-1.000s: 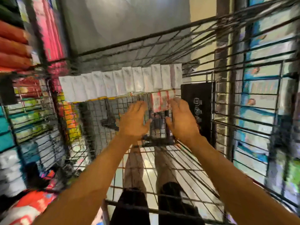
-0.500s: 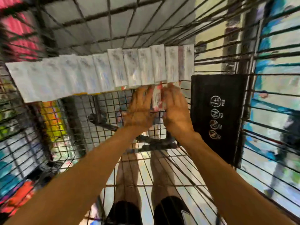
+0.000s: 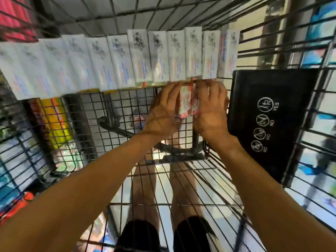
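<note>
A small pink and white packet [image 3: 186, 101] stands on edge between my two hands inside a wire shopping cart [image 3: 181, 193]. My left hand [image 3: 163, 113] lies along its left side with fingers stretched forward. My right hand [image 3: 211, 110] holds its right side, fingers bent over the top. Just above the packet runs a long row of white packets [image 3: 138, 59], standing upright against the cart's far wire wall.
A black plastic child-seat flap [image 3: 269, 120] with warning symbols hangs on the cart's right side. Shop shelves with coloured goods [image 3: 54, 120] show through the mesh on the left. My legs [image 3: 145, 188] are visible below through the cart floor.
Both hands have carried the pink and white packet forward to just under the row of white packets. The view has closed in on the cart's far wall.
</note>
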Demonstrator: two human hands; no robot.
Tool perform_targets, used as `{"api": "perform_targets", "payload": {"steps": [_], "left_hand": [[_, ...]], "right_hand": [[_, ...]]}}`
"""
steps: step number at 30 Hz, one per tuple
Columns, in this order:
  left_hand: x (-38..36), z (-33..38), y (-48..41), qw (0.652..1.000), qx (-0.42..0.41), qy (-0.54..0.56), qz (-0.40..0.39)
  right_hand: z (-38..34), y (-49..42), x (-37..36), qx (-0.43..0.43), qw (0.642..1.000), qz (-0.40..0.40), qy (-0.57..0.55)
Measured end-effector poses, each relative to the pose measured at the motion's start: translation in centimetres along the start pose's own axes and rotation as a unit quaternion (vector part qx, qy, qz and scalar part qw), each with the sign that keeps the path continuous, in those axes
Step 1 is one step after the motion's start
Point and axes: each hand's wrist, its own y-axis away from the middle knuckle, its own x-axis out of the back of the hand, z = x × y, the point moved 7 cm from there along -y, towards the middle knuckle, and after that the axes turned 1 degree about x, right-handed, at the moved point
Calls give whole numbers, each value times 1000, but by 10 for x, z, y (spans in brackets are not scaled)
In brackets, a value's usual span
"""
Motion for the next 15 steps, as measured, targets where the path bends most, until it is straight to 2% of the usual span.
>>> {"api": "perform_targets", "payload": {"steps": [4, 7, 9, 13, 15], "left_hand": [[1, 0, -1, 1000, -6, -12, 11], [5, -2, 6, 999, 11, -27, -43], [14, -5, 12, 996, 51, -13, -65], [44, -5, 28, 987, 149, 28, -53], [62, -2, 39, 984, 172, 28, -44]], "right_hand": [[2, -1, -5, -3, 999, -41, 19], [0, -1, -2, -7, 999, -47, 7], [-3, -1, 3, -13, 999, -45, 6], [-6, 12, 5, -6, 997, -76, 8], [-8, 26, 10, -18, 994, -97, -42]]}}
